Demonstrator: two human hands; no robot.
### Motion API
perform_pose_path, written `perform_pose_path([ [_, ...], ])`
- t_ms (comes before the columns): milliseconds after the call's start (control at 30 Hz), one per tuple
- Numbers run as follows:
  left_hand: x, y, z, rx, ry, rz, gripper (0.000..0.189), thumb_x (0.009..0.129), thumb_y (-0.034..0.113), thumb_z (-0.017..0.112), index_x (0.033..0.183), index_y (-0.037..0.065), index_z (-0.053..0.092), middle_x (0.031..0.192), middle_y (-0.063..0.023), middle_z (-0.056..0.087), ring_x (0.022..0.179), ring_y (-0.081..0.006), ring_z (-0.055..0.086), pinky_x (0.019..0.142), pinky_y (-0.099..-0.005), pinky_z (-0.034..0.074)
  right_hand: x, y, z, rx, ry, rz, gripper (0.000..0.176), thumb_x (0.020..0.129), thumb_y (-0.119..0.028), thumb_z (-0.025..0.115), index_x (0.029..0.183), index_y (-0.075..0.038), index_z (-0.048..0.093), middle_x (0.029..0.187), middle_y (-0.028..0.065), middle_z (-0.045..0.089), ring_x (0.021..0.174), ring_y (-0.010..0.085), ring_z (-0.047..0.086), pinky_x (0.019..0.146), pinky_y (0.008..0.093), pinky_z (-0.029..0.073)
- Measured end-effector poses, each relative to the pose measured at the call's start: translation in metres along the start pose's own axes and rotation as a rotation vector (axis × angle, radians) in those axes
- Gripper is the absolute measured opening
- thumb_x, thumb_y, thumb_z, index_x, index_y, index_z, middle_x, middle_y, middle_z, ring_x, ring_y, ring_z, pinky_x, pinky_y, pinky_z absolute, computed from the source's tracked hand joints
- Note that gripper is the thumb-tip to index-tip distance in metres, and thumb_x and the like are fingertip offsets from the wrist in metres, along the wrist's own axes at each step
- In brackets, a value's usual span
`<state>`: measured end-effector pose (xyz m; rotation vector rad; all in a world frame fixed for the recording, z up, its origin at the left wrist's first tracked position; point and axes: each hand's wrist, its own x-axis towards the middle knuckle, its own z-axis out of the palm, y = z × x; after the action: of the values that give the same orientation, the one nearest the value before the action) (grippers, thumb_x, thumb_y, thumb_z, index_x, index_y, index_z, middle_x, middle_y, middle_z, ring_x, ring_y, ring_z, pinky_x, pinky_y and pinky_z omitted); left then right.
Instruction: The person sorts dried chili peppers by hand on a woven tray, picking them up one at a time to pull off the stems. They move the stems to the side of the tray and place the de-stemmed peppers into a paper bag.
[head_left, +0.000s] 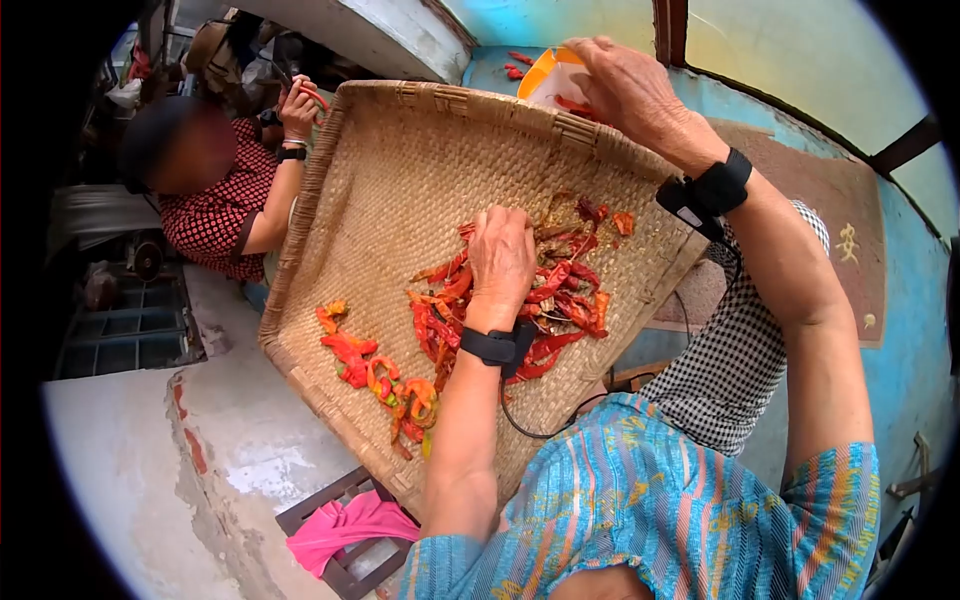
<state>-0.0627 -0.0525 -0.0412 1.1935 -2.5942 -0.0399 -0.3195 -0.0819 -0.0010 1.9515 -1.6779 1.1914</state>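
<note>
From where I stand, the shallow woven basket (390, 190) is the largest of the working things, and its raised rim helps, I think, to keep the pieces inside. Beyond its left side, a co-worker (210, 215) holds up what looks like a slim red pod (316, 97). In the basket, right of its middle, lies the main heap of wrinkled red chili peppers (560, 285). They are probably brittle, so a light, lifting touch should serve better than pressing. A smaller group of orange and red peppers (352, 350) lies apart, toward the left edge; it is better not to sweep the two together. The left hand (500, 260) is on the heap, its fingers bent downward and close together; their tips are hidden, so I cannot tell whether they hold a pepper. The right hand (635, 95) is at the orange-rimmed bowl (537, 76), just past the far rim, fingers half curled; whether they grip it, I cannot tell. This bowl is best kept steady. Loose scraps (624, 223) near the heap ask for a fine pinch.
</note>
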Motion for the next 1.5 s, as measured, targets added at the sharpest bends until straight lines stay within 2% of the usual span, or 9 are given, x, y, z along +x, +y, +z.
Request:
perform_pose_path([
  [200,0.007,0.011,-0.024,-0.282,0.091,-0.087,0.009,0.085,0.004,0.059,0.093,0.001,0.058,0.091,-0.0144,0.059,0.089,-0.0335,0.055,0.077,-0.0443,0.046,-0.021,-0.056,0.000,0.357,-0.645,-0.267,0.021,0.086,-0.018,0.065,0.097,0.000,0.062,0.098,0.0141,0.063,0.087,0.0317,0.064,0.075,0.0399,0.054],
  [333,0.010,0.020,-0.034,-0.314,0.170,-0.109,0.012,0.089,0.007,0.059,0.098,-0.001,0.059,0.090,-0.0152,0.062,0.087,-0.0311,0.060,0.078,-0.0393,0.048,-0.026,-0.063,0.007,0.348,-0.750,-0.243,0.020,0.084,-0.019,0.067,0.086,0.000,0.064,0.096,0.0155,0.067,0.089,0.0324,0.065,0.072,0.0419,0.055],
  [533,0.001,0.015,-0.022,-0.403,0.125,-0.283,0.032,0.088,0.014,0.062,0.116,0.001,0.056,0.101,-0.0167,0.062,0.093,-0.0332,0.059,0.084,-0.0397,0.048,-0.004,-0.037,-0.004,0.202,-0.256,-0.109,0.017,0.092,-0.021,0.058,0.095,-0.004,0.059,0.081,0.0078,0.062,0.072,0.0241,0.065,0.060,0.0380,0.053],
  [600,-0.009,0.017,-0.022,-0.179,-0.122,-0.045,0.041,0.086,0.019,0.065,0.121,0.001,0.054,0.109,-0.0180,0.060,0.101,-0.0355,0.055,0.088,-0.0429,0.046,0.004,-0.019,-0.003,0.120,0.024,-0.139,0.016,0.091,-0.021,0.059,0.092,-0.005,0.060,0.082,0.0090,0.062,0.073,0.0257,0.065,0.061,0.0375,0.053],
  [833,-0.011,0.015,-0.014,-0.166,-0.202,-0.020,0.036,0.081,0.015,0.066,0.113,0.000,0.058,0.103,-0.0182,0.059,0.100,-0.0366,0.055,0.086,-0.0447,0.045,0.003,-0.011,-0.004,-0.146,-0.116,-0.019,0.015,0.090,-0.016,0.061,0.100,-0.005,0.065,0.090,0.0112,0.065,0.076,0.0288,0.066,0.065,0.0362,0.055],
  [1000,-0.009,0.007,-0.012,-0.177,-0.120,-0.047,0.024,0.082,0.012,0.065,0.103,0.000,0.062,0.091,-0.0144,0.062,0.086,-0.0316,0.061,0.078,-0.0413,0.049,-0.015,-0.033,0.003,0.346,-0.338,-0.141,0.007,0.085,-0.009,0.058,0.083,-0.003,0.060,0.073,0.0144,0.062,0.072,0.0317,0.065,0.064,0.0423,0.052],
  [1133,-0.003,0.005,-0.027,-0.743,0.034,-0.458,0.020,0.090,0.013,0.062,0.104,-0.002,0.061,0.085,-0.0062,0.063,0.075,-0.0131,0.058,0.069,-0.0295,0.050,-0.029,-0.047,0.014,0.639,-0.528,-0.104,0.012,0.085,-0.010,0.059,0.089,0.000,0.065,0.077,0.0181,0.065,0.073,0.0337,0.065,0.066,0.0414,0.052],
  [1200,-0.003,0.008,-0.036,-1.112,0.041,-0.506,0.022,0.092,0.013,0.060,0.107,-0.002,0.060,0.088,-0.0037,0.062,0.080,-0.0098,0.057,0.071,-0.0263,0.049,-0.033,-0.058,0.010,0.759,-0.669,0.016,0.029,0.089,-0.017,0.065,0.109,0.004,0.065,0.083,0.0152,0.068,0.073,0.0248,0.066,0.068,0.0360,0.054],
  [1500,-0.006,0.010,-0.035,-1.296,0.037,-0.457,0.023,0.094,0.013,0.060,0.113,0.001,0.055,0.097,-0.0024,0.062,0.084,-0.0075,0.058,0.075,-0.0213,0.048,-0.030,-0.070,0.002,0.802,-0.694,0.054,0.018,0.086,-0.014,0.065,0.093,0.003,0.065,0.083,0.0166,0.068,0.077,0.0306,0.068,0.069,0.0405,0.053],
])
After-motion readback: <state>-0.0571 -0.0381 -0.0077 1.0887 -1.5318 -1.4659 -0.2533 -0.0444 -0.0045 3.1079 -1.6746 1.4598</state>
